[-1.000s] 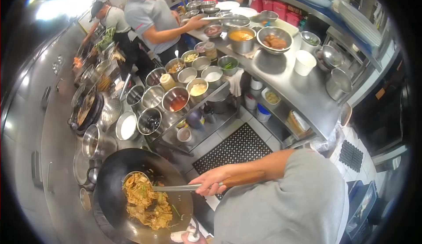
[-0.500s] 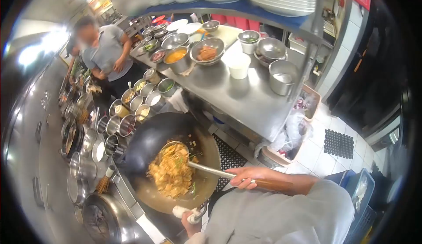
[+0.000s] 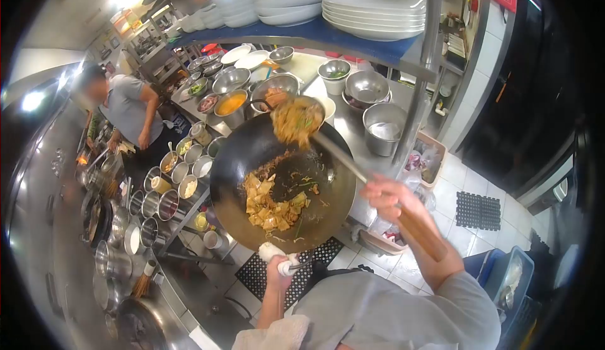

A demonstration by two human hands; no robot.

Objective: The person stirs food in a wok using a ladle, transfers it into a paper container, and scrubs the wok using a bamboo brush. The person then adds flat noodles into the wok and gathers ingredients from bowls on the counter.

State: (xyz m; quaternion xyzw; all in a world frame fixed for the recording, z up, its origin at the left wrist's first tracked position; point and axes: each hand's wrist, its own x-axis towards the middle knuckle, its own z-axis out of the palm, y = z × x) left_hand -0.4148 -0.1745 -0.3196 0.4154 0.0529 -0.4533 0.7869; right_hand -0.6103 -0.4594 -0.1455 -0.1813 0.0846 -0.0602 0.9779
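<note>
My left hand (image 3: 277, 275) is wrapped round a white cloth (image 3: 275, 255) on the near handle of a large dark wok (image 3: 225, 180). Browned food with flat pale pieces (image 3: 271, 208) lies in the bottom of the wok. My right hand (image 3: 391, 197) grips a long metal ladle (image 3: 340, 155) at the meeting of its shaft and wooden handle. Heaped with noodle-like food (image 3: 295, 122), the ladle's bowl hangs over the far rim of the wok.
Behind the wok is a steel counter (image 3: 356, 192) with metal bowls and a pot (image 3: 384, 129). Stacked plates (image 3: 372, 13) stand on a shelf above. Several ingredient tins are at the left. A co-worker (image 3: 132, 107) stands at the back left.
The wok has moved up and right, away from the stove and towards the counter. My right hand has lifted the loaded ladle from the wok. My left hand has kept its hold on the cloth.
</note>
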